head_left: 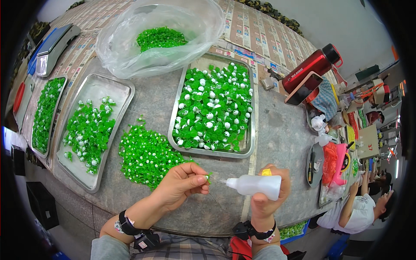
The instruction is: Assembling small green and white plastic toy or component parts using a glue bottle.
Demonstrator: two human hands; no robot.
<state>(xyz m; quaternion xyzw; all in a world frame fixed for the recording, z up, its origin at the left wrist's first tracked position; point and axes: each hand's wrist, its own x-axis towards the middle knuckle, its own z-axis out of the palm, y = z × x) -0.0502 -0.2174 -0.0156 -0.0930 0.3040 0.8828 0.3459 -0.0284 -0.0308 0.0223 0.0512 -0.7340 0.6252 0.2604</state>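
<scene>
My left hand [182, 184] pinches a small green plastic piece [209, 176] between thumb and fingertips, just in front of a loose pile of green pieces [145, 154]. Beside it, my right hand [271, 193] grips a white squeeze bottle [255, 185] held sideways, its nozzle pointing left at the green piece, a short gap away. A metal tray [250, 147] behind the hands holds many green pieces with white balls on them.
A second metal tray [123, 93] at left holds fewer green-and-white pieces; a third tray [45, 115] lies farther left. A clear bag [130, 47] of green pieces sits at the back. A red flask [310, 69] and clutter stand right. Another person [359, 210] sits at lower right.
</scene>
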